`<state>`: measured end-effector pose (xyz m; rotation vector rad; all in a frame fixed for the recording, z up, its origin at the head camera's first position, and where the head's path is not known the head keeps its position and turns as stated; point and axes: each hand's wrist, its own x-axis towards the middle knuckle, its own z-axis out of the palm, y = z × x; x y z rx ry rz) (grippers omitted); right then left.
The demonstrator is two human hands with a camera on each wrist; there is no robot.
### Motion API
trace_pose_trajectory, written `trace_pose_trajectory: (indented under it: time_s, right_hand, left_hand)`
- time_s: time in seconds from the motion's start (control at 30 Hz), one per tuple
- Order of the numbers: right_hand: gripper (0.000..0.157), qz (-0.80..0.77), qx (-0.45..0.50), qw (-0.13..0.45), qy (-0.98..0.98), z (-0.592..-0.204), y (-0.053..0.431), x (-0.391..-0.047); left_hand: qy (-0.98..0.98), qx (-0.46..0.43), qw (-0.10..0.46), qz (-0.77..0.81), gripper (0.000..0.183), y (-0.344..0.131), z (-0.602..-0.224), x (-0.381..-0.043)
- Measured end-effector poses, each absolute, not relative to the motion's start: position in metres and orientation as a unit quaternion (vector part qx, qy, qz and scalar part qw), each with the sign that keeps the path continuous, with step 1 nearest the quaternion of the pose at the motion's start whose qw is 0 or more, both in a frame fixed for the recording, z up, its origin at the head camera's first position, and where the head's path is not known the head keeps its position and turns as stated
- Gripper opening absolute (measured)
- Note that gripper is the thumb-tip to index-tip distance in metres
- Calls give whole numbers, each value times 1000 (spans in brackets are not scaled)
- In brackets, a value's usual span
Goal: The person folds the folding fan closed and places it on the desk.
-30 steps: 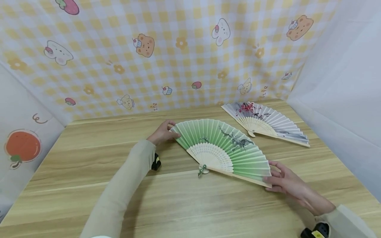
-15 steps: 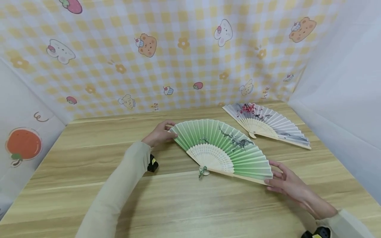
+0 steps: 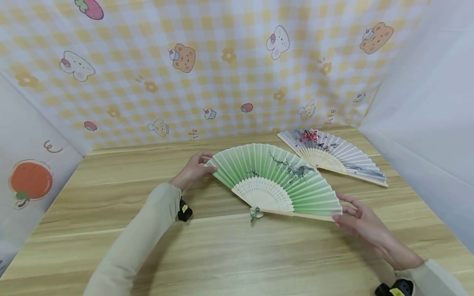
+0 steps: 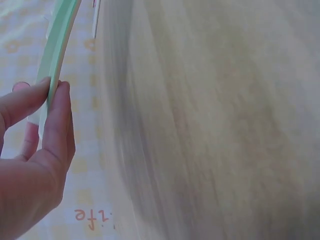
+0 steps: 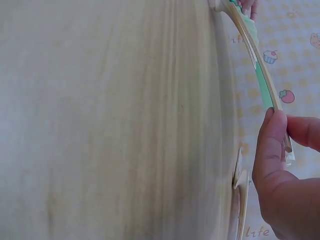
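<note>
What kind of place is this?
Probably a makeshift recording booth: a wood-grain table backed by a yellow-checked cartoon curtain, a white sheet along its right side, and black devices at both wrists.

Matt cloth and smooth, pale wood
The green semicircular folding fan (image 3: pixel 275 180): matt, pleated cloth-like leaf (image 3: pixel 252 158), smooth wood-look ribs (image 3: pixel 263 194); pale-brown wood-grain tabletop (image 3: pixel 240 259), faintly glossy; yellow-checked cloth backdrop (image 3: pixel 222 82), matt, softly creased.

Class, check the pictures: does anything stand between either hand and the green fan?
Nothing visible does. The left hand and the right hand pinch opposite ends of the green fan directly. The floral fan lies farther back, to the right, between neither hand and it.
</note>
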<state>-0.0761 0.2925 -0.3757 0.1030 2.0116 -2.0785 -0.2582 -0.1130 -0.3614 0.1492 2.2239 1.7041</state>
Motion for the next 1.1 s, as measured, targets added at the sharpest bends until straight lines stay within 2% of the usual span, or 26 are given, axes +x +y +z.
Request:
trace_pose_trajectory:
  time_s: [0.37, 0.67, 1.1]
  right_hand:
    - [45, -763, 62, 115, 634, -366, 296, -81]
    - [46, -769, 69, 91, 629, -361, 293, -88]
    - [45, -808, 79, 14, 584, -354, 281, -102]
  left_hand:
    - [774, 53, 133, 616, 47, -123, -358, -242]
    - [767, 56, 112, 629, 49, -133, -352, -230]
    - [728, 41, 89, 678, 51, -145, -347, -215]
